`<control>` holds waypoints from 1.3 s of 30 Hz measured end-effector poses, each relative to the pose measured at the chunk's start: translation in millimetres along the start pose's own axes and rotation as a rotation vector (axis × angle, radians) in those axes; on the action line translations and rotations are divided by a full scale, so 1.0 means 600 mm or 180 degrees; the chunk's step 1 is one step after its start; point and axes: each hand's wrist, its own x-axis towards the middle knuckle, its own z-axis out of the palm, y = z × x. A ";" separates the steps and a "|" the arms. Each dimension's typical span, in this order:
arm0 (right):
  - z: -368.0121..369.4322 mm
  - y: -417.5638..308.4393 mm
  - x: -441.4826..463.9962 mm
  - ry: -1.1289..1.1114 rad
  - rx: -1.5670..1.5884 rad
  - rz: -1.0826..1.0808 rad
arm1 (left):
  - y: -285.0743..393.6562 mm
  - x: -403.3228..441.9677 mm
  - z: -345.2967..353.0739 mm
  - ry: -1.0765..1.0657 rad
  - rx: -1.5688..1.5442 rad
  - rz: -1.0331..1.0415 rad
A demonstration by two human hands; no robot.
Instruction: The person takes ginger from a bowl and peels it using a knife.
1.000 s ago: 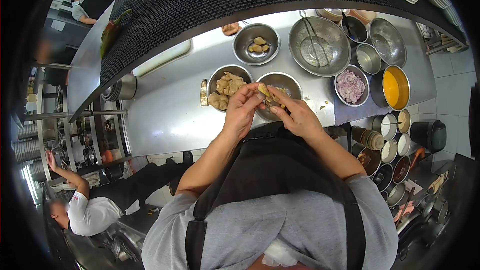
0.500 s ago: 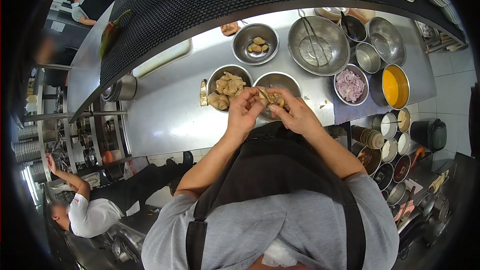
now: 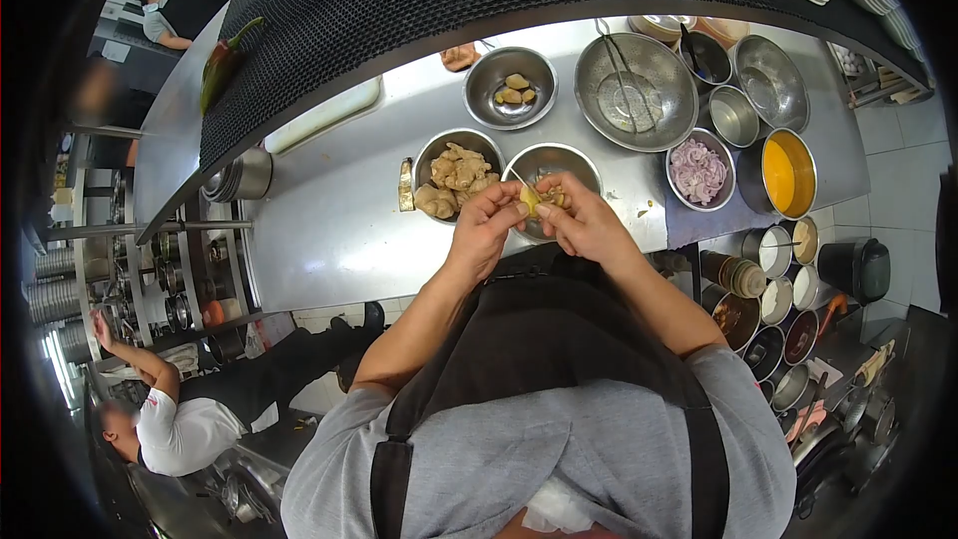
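Note:
Over a steel bowl [image 3: 552, 155], my two hands meet with their fingers pinched. Between the fingertips shows a yellow peeled piece of ginger [image 3: 529, 198], gripped by my left hand [image 3: 485, 230]. A thin blade, seemingly a small knife [image 3: 517, 178], slants up beside it; its handle is hidden, apparently in my right hand [image 3: 587, 228]. Brownish scraps lie in the bowl under my right fingers. Left of it stands a bowl of unpeeled ginger [image 3: 459, 170]. Behind, another steel bowl [image 3: 479, 65] contains several peeled pieces [image 3: 514, 90].
On the right are a bowl of sliced onion [image 3: 701, 172], a pot of orange liquid [image 3: 790, 175] and a large strainer [image 3: 636, 90]. A mesh-covered shelf [image 3: 399, 0] overhangs the counter [image 3: 319, 250]. One co-worker [image 3: 190, 429] is at left, another [image 3: 175, 10] farther back.
The ginger between my fingertips has turned and shows more yellow flesh. The blade has shifted slightly left and up. My hands stay over the same bowl.

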 end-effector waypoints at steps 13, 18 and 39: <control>-0.010 -0.001 -0.022 0.0340 0.0113 -0.0014 | 0.029 0.017 -0.013 0.0079 -0.0675 -0.0344; 0.003 -0.009 -0.027 0.0374 -0.0589 -0.0291 | 0.032 0.016 -0.003 0.0250 -0.0399 -0.0255; -0.002 -0.035 -0.025 0.0061 -0.1082 -0.0259 | 0.032 0.012 0.013 0.0415 0.0063 0.0138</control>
